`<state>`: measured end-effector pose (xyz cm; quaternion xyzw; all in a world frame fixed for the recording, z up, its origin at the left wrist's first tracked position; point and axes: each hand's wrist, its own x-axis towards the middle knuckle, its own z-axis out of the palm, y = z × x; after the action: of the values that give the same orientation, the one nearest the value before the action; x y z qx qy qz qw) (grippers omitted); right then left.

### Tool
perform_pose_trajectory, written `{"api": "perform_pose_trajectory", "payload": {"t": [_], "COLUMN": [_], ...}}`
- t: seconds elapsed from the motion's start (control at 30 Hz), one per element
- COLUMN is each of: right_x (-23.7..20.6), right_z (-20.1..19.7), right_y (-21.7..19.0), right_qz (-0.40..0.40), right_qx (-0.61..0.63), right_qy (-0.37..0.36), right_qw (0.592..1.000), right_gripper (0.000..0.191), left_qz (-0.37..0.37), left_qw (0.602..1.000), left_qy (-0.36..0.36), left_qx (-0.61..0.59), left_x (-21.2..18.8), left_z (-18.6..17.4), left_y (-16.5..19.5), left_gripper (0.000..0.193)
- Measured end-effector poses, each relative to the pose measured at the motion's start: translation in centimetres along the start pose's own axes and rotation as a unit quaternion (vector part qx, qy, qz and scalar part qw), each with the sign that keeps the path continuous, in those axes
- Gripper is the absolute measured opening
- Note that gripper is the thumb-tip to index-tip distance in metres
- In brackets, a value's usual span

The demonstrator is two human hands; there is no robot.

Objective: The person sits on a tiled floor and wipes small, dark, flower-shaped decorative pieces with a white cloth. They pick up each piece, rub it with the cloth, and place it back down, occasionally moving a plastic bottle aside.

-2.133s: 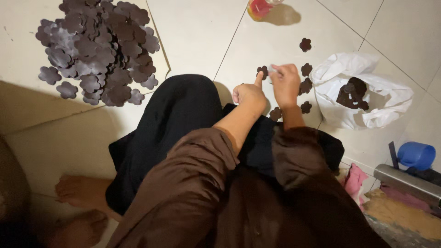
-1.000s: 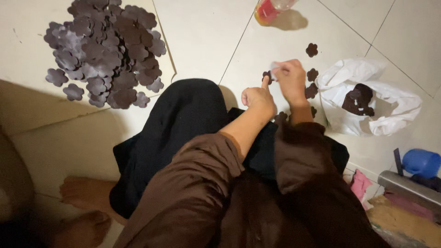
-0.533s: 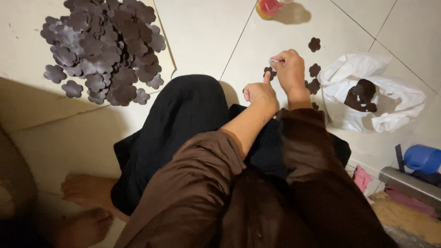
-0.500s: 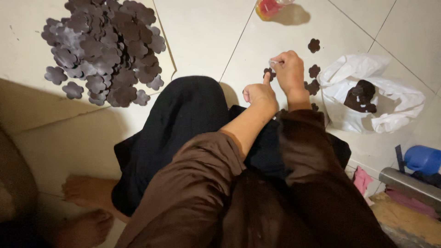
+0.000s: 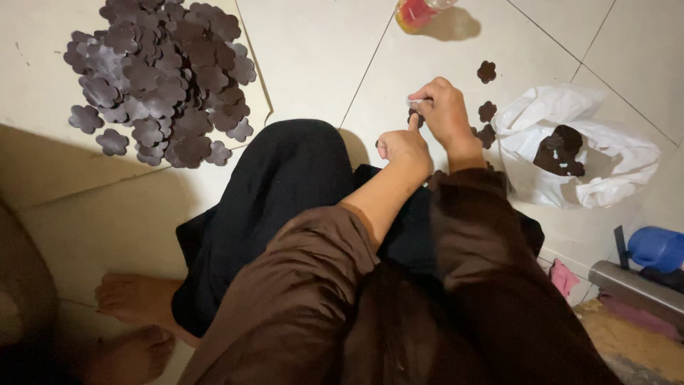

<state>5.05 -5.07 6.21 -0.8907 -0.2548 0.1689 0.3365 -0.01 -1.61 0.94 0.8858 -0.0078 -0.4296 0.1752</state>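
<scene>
Up close, the right hand (image 5: 447, 114) pinches a dark flower-shaped cutout (image 5: 415, 116) above the tiled floor (image 5: 313, 57); the left hand (image 5: 403, 145) touches it with one finger, its grip half hidden. Left of the cutout lies a pile of cutouts (image 5: 160, 78); right, a white bag (image 5: 598, 153).

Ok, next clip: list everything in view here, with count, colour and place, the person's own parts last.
flower-shaped cutouts: large pile, dark purple-brown, floor upper left
loose cutouts: a few, dark, floor beside the hands
plastic bag: one, white, right, dark pieces inside
bottle: one, red-orange, top edge
blue container: one, right edge
pink cloth: one, lower right
left hand: forefinger pressing a small cutout
right hand: pinching that cutout
bare feet: two, lower left
</scene>
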Motion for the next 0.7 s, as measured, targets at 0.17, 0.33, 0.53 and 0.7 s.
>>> {"api": "perform_pose_trajectory", "payload": {"t": [0.17,0.33,0.53,0.7], "right_x": [-2.1,-3.2,-4.2,-4.8], "right_z": [1.8,3.7,4.6,6.1], "right_y": [-0.4,-0.3,-0.1,-1.9], "right_qz": [-0.007,0.033,0.095,0.18], "right_qx": [-0.037,-0.017,0.241,0.476], "right_qy": [0.138,0.224,0.267,0.267], "right_qw": [0.99,0.974,0.928,0.818], "right_gripper": [0.014,0.016,0.01,0.022], "left_qz": [-0.025,0.007,0.02,0.013], "left_qw": [0.998,0.988,0.974,0.973], "left_qy": [0.016,0.08,0.057,0.002], "left_qx": [-0.051,-0.13,-0.218,-0.232], "left_x": [-0.1,0.6,0.7,0.7], "left_z": [0.0,-0.2,-2.5,-3.9], "left_y": [-0.5,-2.1,-4.1,-4.8], "left_gripper": [0.099,0.086,0.044,0.034]}}
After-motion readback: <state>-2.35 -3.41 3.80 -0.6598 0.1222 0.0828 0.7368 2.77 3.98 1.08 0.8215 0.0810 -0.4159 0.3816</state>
